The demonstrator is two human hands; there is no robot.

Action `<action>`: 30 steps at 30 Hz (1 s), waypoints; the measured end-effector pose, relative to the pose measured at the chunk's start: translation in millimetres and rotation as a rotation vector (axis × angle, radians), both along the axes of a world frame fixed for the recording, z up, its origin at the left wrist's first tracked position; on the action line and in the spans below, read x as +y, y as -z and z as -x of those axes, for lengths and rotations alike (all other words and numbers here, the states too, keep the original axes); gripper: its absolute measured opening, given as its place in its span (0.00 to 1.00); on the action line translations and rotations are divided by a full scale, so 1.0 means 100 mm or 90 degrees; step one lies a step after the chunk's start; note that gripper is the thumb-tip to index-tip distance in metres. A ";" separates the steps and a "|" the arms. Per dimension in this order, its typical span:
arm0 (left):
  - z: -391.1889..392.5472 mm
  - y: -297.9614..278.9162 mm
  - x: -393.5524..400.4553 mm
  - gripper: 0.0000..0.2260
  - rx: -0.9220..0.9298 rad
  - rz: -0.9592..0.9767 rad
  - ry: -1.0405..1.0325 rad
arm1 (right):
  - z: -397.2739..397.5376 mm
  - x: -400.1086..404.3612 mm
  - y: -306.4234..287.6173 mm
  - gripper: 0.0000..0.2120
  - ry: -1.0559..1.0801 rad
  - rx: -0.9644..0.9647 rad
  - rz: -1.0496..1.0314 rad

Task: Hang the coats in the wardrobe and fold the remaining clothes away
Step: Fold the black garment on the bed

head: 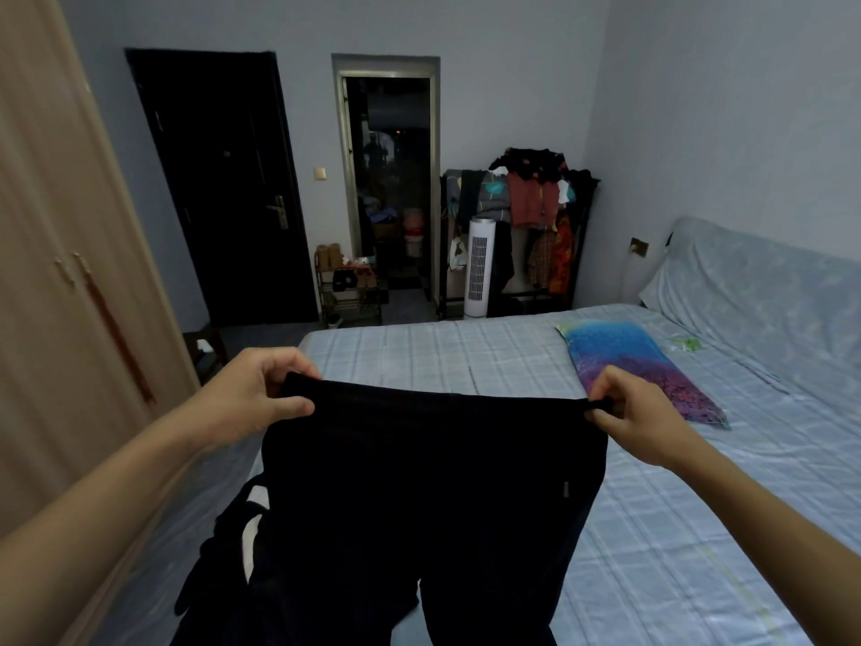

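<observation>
Black trousers (419,496) held up over the bed (652,529) — waistband stretched level between left hand (254,396) and right hand (626,419), each pinching one corner, legs hanging straight down toward the viewer.

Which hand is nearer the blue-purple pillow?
Right. The right hand pinches the trousers just beside the pillow; the left hand holds the waistband's far end.

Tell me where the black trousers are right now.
In the head view, low and central: the black trousers hang over the bed, waistband pinched by the left hand and right hand.
</observation>
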State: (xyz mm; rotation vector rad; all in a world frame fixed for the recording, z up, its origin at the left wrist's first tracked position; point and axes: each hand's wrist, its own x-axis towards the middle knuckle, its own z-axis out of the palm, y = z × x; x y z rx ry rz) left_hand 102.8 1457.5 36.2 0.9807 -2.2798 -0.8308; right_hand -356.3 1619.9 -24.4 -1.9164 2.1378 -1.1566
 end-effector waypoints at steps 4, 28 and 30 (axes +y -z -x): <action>0.04 0.05 0.02 0.16 0.062 0.045 -0.066 | -0.02 -0.02 -0.01 0.18 -0.001 -0.074 0.015; 1.05 0.28 0.33 0.08 0.244 -0.129 -0.354 | -1.03 -0.61 0.12 0.04 0.124 -0.526 -0.018; 1.23 0.31 0.47 0.08 0.213 -0.080 -0.310 | -1.27 -0.62 0.09 0.04 0.089 -0.511 -0.006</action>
